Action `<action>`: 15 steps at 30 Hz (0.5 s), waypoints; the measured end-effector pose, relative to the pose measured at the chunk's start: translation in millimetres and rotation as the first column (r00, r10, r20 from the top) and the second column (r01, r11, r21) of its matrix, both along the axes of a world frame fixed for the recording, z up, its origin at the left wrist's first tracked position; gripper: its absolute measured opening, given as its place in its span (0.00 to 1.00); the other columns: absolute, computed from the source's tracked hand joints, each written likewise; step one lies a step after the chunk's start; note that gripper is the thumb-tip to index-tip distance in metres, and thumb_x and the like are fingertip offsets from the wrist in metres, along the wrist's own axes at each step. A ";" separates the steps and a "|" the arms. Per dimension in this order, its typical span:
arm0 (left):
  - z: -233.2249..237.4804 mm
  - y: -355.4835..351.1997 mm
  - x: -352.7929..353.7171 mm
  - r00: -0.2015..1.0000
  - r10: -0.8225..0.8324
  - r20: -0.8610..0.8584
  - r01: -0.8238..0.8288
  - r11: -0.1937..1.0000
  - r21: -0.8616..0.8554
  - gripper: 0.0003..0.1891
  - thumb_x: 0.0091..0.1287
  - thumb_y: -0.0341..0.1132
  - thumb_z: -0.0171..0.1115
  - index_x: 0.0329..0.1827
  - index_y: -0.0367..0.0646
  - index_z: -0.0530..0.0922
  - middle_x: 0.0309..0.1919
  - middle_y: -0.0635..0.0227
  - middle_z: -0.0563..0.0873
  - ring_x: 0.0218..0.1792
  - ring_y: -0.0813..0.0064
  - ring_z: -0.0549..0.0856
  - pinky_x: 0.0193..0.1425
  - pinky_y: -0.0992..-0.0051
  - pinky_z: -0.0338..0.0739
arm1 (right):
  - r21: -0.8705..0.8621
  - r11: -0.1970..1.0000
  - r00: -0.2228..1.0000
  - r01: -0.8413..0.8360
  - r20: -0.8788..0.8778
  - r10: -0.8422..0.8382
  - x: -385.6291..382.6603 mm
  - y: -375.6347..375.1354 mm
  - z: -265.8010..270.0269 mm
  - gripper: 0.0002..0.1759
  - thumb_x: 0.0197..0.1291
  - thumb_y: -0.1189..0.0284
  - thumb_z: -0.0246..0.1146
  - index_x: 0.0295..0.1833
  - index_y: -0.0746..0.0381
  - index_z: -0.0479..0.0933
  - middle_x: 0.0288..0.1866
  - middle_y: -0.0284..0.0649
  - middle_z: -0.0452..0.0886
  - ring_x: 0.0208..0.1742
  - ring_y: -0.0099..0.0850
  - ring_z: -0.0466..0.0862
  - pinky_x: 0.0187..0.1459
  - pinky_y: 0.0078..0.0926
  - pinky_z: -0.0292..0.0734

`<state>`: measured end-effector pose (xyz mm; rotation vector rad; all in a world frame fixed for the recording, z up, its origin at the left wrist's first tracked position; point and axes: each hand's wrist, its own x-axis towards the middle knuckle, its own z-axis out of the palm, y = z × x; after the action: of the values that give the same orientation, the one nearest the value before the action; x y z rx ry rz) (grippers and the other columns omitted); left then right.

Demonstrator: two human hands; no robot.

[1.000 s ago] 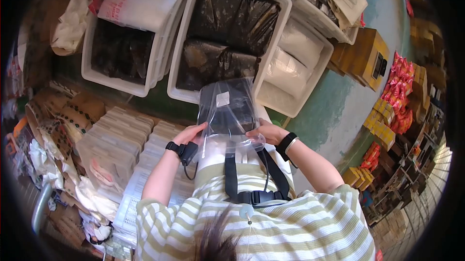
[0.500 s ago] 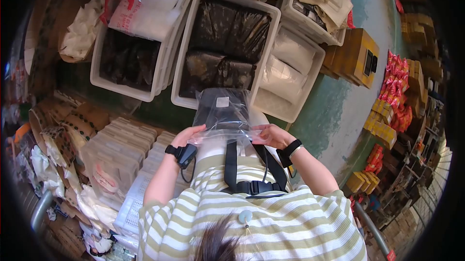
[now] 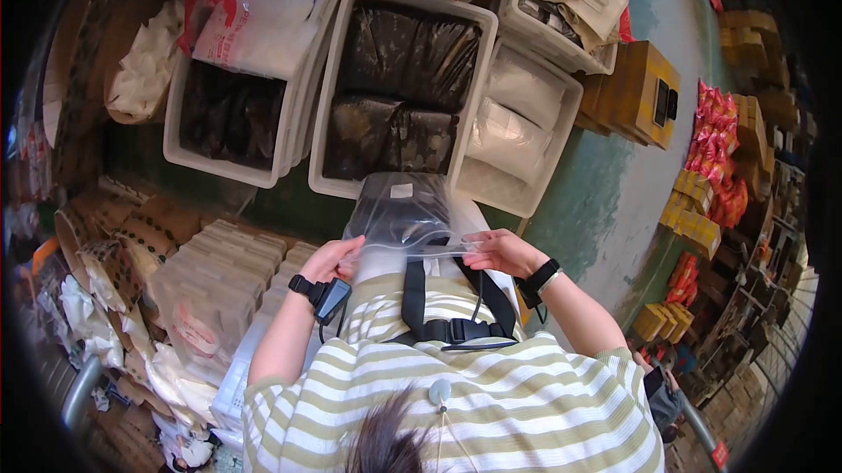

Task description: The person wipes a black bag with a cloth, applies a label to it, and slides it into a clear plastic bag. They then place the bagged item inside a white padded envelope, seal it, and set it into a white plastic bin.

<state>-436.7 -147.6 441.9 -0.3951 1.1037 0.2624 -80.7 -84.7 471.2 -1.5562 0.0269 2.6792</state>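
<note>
A clear plastic bag (image 3: 399,225) lies over my lap with a dark folded item (image 3: 405,201) inside, and a small white label (image 3: 402,191) shows near its far end. My left hand (image 3: 335,258) pinches the left corner of the bag's near edge. At the right corner of the same edge, my right hand (image 3: 502,253) grips the plastic between thumb and fingers. The edge is stretched between both hands, above my thighs.
Ahead stands a white bin (image 3: 320,135) of dark wrapped packages. Another bin (image 3: 173,113) is to its left, and one with white packages (image 3: 513,135) to its right. Clear plastic boxes (image 3: 215,284) sit at left; yellow cartons (image 3: 627,87) stand at right. Another person (image 3: 667,398) is at lower right.
Both hands have moved slightly apart, pulling the bag's near edge wider. The dark item sits a little lower in view. A person has come into view at the lower right.
</note>
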 end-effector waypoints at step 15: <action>-2.8 6.7 -80.9 0.956 -0.204 -0.211 0.232 0.966 0.114 0.26 0.59 0.24 0.67 0.59 0.39 0.66 0.35 0.64 0.82 0.31 0.80 0.83 0.36 0.81 0.82 | 0.168 0.957 0.970 -0.237 -0.012 0.243 -10.5 14.8 14.9 0.34 0.61 0.83 0.58 0.71 0.60 0.54 0.34 0.41 0.81 0.31 0.24 0.83 0.37 0.18 0.82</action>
<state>-517.6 -140.9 439.1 -0.1225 1.3052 0.1827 -91.2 -69.9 486.1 -1.5563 -0.3991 2.7974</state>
